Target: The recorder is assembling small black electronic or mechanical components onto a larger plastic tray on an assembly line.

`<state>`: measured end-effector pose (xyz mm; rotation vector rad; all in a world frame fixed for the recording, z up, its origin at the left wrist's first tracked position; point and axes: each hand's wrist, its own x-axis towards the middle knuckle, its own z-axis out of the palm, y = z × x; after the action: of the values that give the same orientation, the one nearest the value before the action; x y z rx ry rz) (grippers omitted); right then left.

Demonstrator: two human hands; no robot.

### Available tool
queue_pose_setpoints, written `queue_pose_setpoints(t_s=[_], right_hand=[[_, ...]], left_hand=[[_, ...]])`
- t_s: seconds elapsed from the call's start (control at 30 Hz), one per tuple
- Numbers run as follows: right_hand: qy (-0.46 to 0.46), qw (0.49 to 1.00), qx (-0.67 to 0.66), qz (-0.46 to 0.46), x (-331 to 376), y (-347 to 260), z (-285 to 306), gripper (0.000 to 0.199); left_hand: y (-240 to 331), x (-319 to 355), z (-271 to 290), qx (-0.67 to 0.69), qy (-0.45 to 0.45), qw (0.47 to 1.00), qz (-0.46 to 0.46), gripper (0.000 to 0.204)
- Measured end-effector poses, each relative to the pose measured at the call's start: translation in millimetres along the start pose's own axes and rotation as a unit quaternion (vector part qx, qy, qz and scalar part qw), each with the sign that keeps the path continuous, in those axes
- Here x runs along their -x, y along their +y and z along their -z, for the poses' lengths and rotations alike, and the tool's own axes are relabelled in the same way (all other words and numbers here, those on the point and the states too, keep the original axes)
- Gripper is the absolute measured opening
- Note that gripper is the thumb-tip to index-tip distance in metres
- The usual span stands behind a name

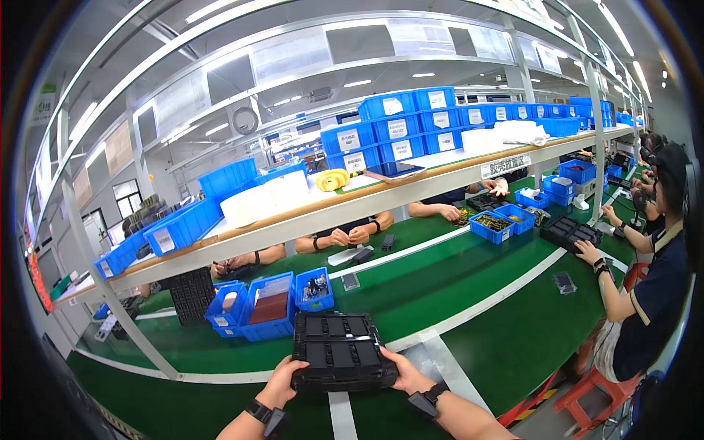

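Green counter (499, 330) is placed under a long shelf (411, 192). At its near side, a thick black tray (341, 356) is gripped at opposite sides by the left hand (281, 381) and the right hand (405, 372); whether the counter is touched cannot be told. Blue bins (268, 331) are set just behind the tray.

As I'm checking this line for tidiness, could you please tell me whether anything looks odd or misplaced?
Nothing looks spilled or damaged. Only a small dark rectangular piece, lying alone on the green work surface to the right, seems slightly out of place.
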<state>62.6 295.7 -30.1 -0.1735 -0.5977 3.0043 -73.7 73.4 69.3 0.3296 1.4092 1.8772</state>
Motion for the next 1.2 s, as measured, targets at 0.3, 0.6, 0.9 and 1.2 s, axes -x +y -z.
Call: queue_pose_setpoints(t_s=[0.3,0.6,0.9,1.2], right_hand=[[-0.043,0.999,-0.010,-0.009,19,-5,-3,0.039],[0.000,0.977,0.098,0.191,86,-30,-29,0.067],[0.016,0.930,0.071,0.361,109,-118,-44,0.056],[0.085,0.877,0.095,0.463,53,-216,-11,0.045]], left_hand=[[19,36,-30,-0.096,-0.038,0.987,-0.119,0.061],[15,41,-72,-0.039,-0.142,0.981,-0.122,0.058],[-11,17,-71,-0.026,-0.227,0.971,-0.068,0.063],[-96,102,37,-0.740,0.113,0.638,-0.182,0.060]])
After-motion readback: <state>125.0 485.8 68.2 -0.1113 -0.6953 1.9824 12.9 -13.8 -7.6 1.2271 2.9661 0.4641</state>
